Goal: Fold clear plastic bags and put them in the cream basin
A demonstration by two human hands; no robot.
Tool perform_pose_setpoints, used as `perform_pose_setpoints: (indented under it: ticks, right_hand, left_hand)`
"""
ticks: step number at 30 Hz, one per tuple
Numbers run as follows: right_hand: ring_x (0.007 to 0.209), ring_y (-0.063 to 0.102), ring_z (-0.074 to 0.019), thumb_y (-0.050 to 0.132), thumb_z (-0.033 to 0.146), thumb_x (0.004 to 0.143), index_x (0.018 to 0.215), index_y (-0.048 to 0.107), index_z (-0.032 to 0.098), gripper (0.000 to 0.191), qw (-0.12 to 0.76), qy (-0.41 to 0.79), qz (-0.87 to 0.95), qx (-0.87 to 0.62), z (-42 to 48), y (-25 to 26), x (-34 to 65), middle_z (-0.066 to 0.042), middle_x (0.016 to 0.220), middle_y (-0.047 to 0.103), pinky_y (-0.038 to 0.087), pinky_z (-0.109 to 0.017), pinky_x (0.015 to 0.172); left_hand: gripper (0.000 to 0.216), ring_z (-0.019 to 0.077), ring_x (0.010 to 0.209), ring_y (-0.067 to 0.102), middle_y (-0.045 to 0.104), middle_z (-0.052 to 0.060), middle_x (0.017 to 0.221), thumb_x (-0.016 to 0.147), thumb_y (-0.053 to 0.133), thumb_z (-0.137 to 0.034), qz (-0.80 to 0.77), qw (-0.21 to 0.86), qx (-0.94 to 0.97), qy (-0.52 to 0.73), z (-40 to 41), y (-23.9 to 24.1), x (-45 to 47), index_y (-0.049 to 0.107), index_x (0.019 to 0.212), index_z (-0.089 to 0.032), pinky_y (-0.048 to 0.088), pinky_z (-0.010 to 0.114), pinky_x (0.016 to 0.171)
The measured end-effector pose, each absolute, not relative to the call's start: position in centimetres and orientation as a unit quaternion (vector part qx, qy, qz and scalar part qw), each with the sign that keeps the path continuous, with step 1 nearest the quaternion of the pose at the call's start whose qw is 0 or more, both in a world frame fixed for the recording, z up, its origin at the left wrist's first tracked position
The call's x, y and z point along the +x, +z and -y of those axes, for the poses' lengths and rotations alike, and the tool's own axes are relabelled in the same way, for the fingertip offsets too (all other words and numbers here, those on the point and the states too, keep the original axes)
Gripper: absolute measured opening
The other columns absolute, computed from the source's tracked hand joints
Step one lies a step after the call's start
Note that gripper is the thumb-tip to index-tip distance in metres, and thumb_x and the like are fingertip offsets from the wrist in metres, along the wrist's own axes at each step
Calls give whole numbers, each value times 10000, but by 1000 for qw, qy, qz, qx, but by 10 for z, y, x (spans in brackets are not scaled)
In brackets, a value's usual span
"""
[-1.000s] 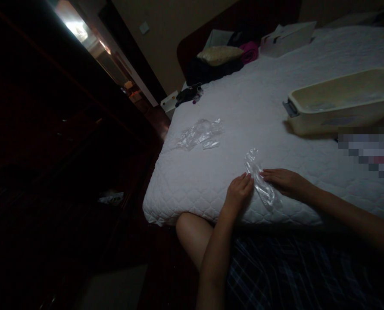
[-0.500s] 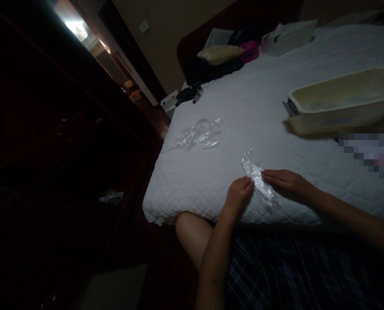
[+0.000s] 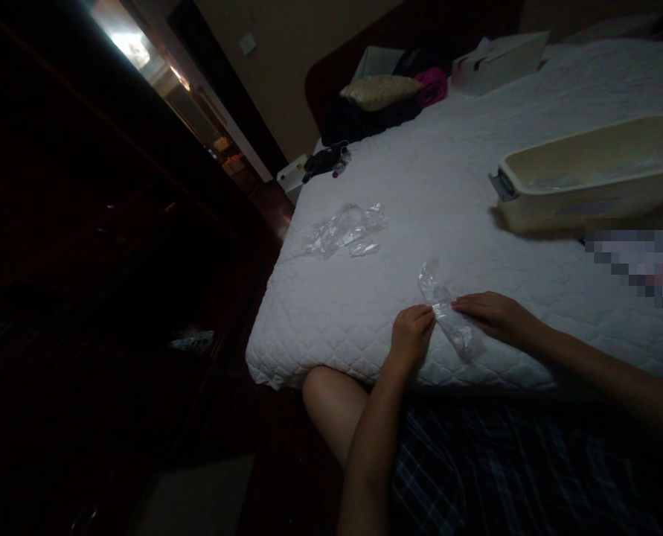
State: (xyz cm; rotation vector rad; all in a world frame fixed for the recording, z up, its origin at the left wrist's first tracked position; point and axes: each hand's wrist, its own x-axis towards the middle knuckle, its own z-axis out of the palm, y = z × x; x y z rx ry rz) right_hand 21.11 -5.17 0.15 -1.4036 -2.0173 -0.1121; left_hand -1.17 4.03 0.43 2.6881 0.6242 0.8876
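A clear plastic bag (image 3: pixel 447 316), flattened into a narrow strip, lies slantwise on the white quilted bed cover (image 3: pixel 359 313) near the bed's front edge. My left hand (image 3: pixel 413 333) pinches its left side with the fingertips pressed together. From the right, my right hand (image 3: pixel 492 314) grips the opposite edge between thumb and fingers. Farther back to the left, more crumpled clear plastic (image 3: pixel 345 231) is spread on the bed, touched by neither hand.
A cream plastic bin (image 3: pixel 582 208) with a grey latch stands on the bed at right, clear plastic inside. At the back are a white box (image 3: pixel 498 65), a pillow-like bundle (image 3: pixel 381 92) and a rolled pink cloth (image 3: pixel 431 88). My knee (image 3: pixel 331 398) touches the bed's edge.
The bag between my hands looks flatter and smoother, with fewer bright creases. Both hands stay almost in place; the left has shifted very slightly left.
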Motion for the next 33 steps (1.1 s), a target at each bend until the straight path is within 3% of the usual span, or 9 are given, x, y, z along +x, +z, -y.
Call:
perform_pose_setpoints:
  ticks: [7,13,28,33]
  right_hand:
    - [838,682,-215,494,340,877,905,718,247,244,356,23,730,-583,46,6,204,-54,892,735,541,-360,743]
    - [728,652,-196,501,467,887,800,701,229,323,362,51,677,-639,45,13,196,-59,777,700,516,-325,646]
    - [619,607,-170,465,529,893,706,655,229,401,361,41,657,-660,47,19,190,-52,692,657,494,-321,564]
    - [628,607,-171,496,513,883,767,636,217,347,359,49,649,-669,48,18,189,-53,710,652,495,-321,578]
  left_hand:
    - [117,148,1029,641,722,36,1047,873,614,-222,-259,150,910,288,-33,15,-8,693,955,-192,518,350,943]
    - [120,151,993,643,725,4,978,912,551,-236,-343,192,870,298,-20,25,0,669,900,-218,289,539,1124]
    - [257,169,893,642,706,19,833,913,531,-280,-402,195,832,330,-16,18,14,637,694,-198,275,565,1117]
    - [235,172,905,639,699,10,782,890,559,-251,-408,196,825,337,-15,17,16,646,677,-199,264,570,1123]
